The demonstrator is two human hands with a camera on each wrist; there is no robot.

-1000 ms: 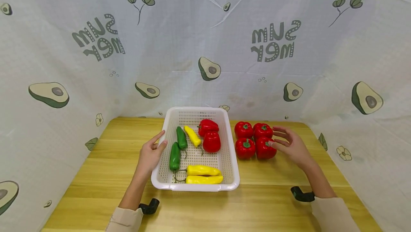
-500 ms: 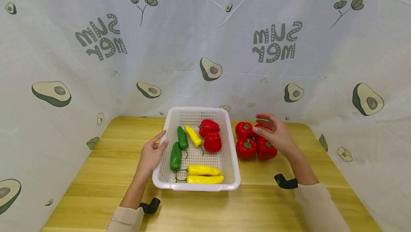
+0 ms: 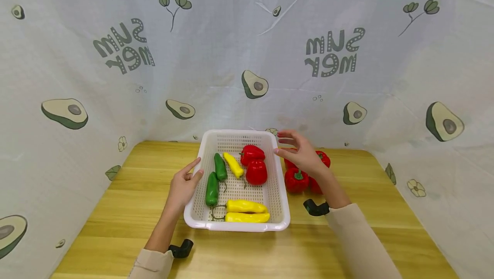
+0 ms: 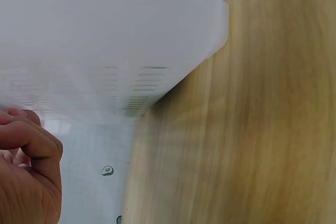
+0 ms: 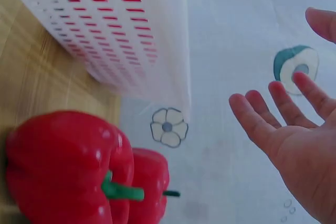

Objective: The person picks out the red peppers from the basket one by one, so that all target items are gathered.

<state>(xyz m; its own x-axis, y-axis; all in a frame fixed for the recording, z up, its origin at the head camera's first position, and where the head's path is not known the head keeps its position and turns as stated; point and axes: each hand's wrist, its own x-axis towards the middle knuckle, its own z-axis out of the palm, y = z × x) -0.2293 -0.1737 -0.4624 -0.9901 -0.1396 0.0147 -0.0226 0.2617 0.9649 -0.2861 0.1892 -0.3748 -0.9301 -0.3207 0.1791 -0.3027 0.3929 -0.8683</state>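
A white perforated plastic basket [image 3: 283, 193] stands on the wooden table, with my left hand [image 3: 182, 187] holding its left rim. In the left wrist view, that hand's fingers [image 4: 39, 140] are bent against the basket wall. My right hand [image 3: 305, 155] hovers by the basket's upper right rim, fingers spread and holding nothing; the right wrist view shows its palm bare. Beneath my right forearm sit several red bell peppers [image 3: 296, 180], partly covered by the arm. Inside the basket lie two red bell peppers [image 3: 256, 172], two green peppers [image 3: 212, 190] and three yellow peppers [image 3: 247, 206].
The wooden table [image 3: 127, 210] reaches forward to a white cloth [image 3: 216, 34] printed with avocados, which hangs behind and on both sides. Each wrist wears a black mount, such as the right one [image 3: 315, 208].
My right hand has moved left, from the right side of the red bell peppers across them to the basket's right rim. My left hand has stayed on the left rim.
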